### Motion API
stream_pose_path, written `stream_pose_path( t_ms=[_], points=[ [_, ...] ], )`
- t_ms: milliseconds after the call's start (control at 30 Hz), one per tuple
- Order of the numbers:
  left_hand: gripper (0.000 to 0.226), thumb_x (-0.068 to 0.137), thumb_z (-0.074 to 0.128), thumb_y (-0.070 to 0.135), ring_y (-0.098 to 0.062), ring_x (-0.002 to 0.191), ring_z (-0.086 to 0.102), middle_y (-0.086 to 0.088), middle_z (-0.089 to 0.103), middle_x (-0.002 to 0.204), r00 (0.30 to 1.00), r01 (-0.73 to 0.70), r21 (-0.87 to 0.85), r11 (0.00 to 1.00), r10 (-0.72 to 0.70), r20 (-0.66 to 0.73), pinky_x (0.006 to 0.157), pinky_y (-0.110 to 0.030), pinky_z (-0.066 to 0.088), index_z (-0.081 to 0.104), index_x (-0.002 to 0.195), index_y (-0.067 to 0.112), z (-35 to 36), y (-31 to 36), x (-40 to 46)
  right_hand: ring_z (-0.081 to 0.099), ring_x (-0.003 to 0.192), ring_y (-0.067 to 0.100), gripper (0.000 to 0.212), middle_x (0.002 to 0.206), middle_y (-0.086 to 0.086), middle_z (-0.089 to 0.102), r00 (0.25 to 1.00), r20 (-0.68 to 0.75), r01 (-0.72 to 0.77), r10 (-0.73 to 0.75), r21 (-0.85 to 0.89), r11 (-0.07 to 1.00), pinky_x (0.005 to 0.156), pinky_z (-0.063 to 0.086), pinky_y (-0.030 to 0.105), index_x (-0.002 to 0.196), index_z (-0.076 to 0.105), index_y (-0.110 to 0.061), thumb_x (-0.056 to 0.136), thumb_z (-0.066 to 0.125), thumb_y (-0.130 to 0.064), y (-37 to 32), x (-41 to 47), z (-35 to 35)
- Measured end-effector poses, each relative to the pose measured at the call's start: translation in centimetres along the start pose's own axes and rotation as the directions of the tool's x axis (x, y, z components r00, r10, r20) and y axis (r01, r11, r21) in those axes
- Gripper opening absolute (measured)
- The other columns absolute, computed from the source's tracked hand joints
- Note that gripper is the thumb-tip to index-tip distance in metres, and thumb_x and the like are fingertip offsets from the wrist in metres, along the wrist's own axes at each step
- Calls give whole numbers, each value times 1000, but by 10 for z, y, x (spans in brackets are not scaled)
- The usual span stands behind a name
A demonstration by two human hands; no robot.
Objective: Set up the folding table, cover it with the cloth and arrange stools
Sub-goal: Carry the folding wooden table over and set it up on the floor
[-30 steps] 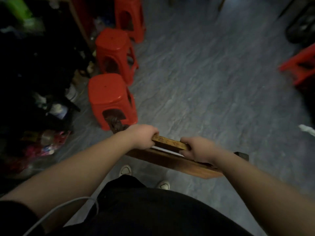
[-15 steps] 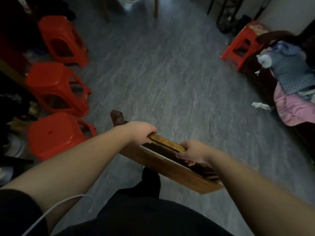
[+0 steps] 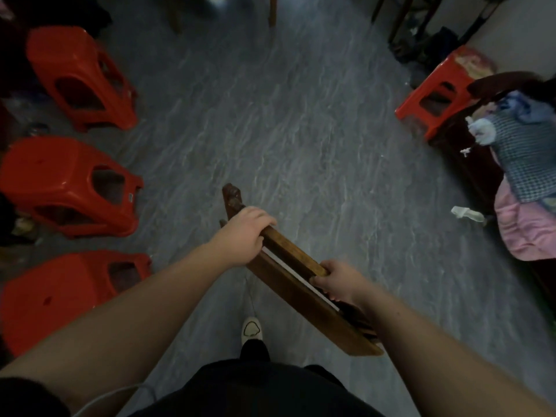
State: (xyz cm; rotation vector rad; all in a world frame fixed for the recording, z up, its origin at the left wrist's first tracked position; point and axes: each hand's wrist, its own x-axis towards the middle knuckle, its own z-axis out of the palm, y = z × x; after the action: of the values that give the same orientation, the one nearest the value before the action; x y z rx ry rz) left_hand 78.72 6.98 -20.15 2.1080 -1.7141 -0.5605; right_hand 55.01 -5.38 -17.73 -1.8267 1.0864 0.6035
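I carry the folded wooden table (image 3: pixel 293 284) edge-up above the grey floor, its long edge running from upper left to lower right. My left hand (image 3: pixel 245 233) grips the top rail near its far end. My right hand (image 3: pixel 338 279) grips the same rail nearer to me. Three red plastic stools stand in a row along the left: one far (image 3: pixel 75 76), one in the middle (image 3: pixel 66 188), one near (image 3: pixel 60 296). A fourth red stool (image 3: pixel 442 88) stands at the right. A checked cloth (image 3: pixel 529 158) lies in a pile at the right edge.
A pink cloth (image 3: pixel 529 230) lies under the checked one on dark furniture at the right. A white scrap (image 3: pixel 466 212) lies on the floor beside it. Wooden legs (image 3: pixel 272 10) stand at the top. My white shoe (image 3: pixel 252 331) is below the table. Dark clutter lines the left wall.
The view has swung right and widened over the floor. The table, still in both hands, has moved away from the stools on the left, toward the middle of the room.
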Motion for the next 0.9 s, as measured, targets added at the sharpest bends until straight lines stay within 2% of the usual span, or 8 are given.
stream_pose_path(
  t_ms=[100,200,300,333,433,500,633,900],
  points=[
    [38,83,53,2,-15,121,46,3,56,123,989,93,-147,985,-109,-102,110,-31,36,63,114,21,-2,-6,28,59,54,11,12,72,1,64,999,-31,-11,13,53,999,52,48,26,95,65,-18,92,64,-29,-13,32,-38],
    [31,91,54,7,-10,108,55,9,57,112,938,334,-403,852,-342,54,96,-26,44,56,105,35,6,-8,67,57,49,10,13,66,1,62,997,-77,-8,17,111,994,47,44,24,96,67,-15,92,64,-26,-21,66,-83],
    [15,99,56,25,-19,102,63,1,64,107,792,561,-679,474,-545,274,84,-28,50,57,114,26,12,-1,130,53,43,10,17,61,3,59,995,-102,23,-6,164,986,43,42,22,95,68,-8,91,65,-24,-27,98,-127],
    [25,101,54,29,-21,107,63,-4,65,114,754,582,-745,327,-560,343,86,-29,51,55,122,17,14,3,155,53,42,10,18,60,3,59,994,-110,37,-17,181,983,43,42,21,94,69,-8,91,65,-25,-29,109,-142],
    [39,105,46,35,-28,119,60,-14,59,133,698,496,-860,-123,-532,479,91,-35,52,46,134,9,11,13,234,57,48,12,15,63,3,61,992,-113,78,-53,233,969,46,45,23,89,70,-14,90,67,-29,-37,139,-186],
    [49,104,46,36,-31,120,61,-18,61,132,681,408,-863,-298,-531,505,94,-40,53,45,141,3,6,14,282,57,49,11,18,62,0,62,992,-104,98,-73,262,960,50,47,27,90,70,-12,90,69,-30,-42,157,-210],
    [40,105,47,22,-32,107,69,-23,67,119,663,275,-870,-410,-574,480,84,-42,58,47,134,-5,-13,12,365,57,47,3,18,52,-8,59,991,-90,127,-102,339,932,51,46,25,84,70,-14,89,70,-32,-54,196,-256],
    [30,103,52,20,-30,103,70,-19,71,112,647,277,-839,-468,-555,523,74,-36,58,58,122,-2,-27,-50,466,60,57,15,26,59,-4,61,987,-110,147,-118,316,937,61,51,39,86,69,-15,88,66,-40,-110,315,-324]
  ],
)
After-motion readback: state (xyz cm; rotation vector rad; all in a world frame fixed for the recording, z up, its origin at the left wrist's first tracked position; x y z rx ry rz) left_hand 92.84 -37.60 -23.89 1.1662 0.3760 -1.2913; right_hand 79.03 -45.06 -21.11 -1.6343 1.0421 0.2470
